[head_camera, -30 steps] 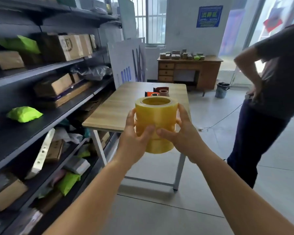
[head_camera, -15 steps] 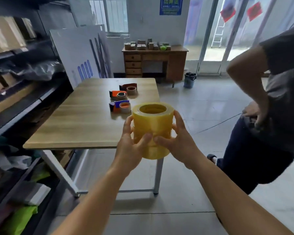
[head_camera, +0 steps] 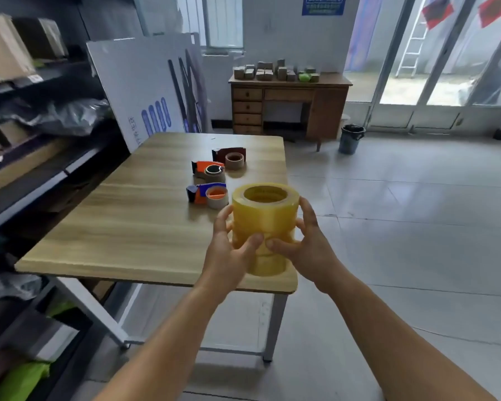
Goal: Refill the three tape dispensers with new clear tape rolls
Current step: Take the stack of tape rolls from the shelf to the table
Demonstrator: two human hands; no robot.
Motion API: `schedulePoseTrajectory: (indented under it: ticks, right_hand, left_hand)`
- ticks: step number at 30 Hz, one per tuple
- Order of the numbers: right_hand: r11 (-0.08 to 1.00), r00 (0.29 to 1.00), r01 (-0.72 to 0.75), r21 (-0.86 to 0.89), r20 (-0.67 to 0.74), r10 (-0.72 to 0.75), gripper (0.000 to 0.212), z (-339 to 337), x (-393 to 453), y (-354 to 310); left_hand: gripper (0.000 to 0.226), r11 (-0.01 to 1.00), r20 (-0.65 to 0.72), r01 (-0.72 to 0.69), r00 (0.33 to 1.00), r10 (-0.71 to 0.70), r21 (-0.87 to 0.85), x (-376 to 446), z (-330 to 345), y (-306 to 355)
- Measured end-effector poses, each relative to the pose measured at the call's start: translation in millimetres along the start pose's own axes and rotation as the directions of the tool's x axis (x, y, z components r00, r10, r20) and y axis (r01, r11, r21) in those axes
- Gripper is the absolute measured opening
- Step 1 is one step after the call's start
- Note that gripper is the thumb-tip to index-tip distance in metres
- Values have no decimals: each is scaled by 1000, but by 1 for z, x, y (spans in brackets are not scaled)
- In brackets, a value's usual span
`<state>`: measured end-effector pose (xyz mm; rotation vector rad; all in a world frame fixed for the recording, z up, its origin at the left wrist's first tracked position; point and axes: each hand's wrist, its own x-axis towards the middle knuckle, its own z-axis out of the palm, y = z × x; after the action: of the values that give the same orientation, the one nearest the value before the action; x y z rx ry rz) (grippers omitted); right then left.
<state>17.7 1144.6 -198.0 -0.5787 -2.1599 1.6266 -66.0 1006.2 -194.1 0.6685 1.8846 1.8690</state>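
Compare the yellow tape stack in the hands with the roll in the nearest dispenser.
The yellow tape stack is tall, full and glossy; the nearest dispenser's roll is a short, bare-looking brown core. The stack is held above the table edge; the roll sits in its dispenser on the table. Both stand with the hole upward.

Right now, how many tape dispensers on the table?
3, in a line on the table: dark red one farthest, orange one in the middle, blue one nearest the hands.

Two bare forearms reach in from the bottom edge, with no sleeves, watch, bracelets or gloves on them. The left hand (head_camera: 229, 256) and right hand (head_camera: 307, 244) are uncovered too; the fingers (head_camera: 308, 211) carry no rings, and the nails look short and unpainted.
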Motion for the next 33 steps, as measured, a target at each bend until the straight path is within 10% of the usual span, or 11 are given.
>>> schedulePoseTrajectory:
  ticks: [33]
  right_hand:
    - [971,750,-138,-193,620,230,106,86,260,108]
  left_hand:
    - [73,938,-470,338,818,-331,-73,178,-48,-154]
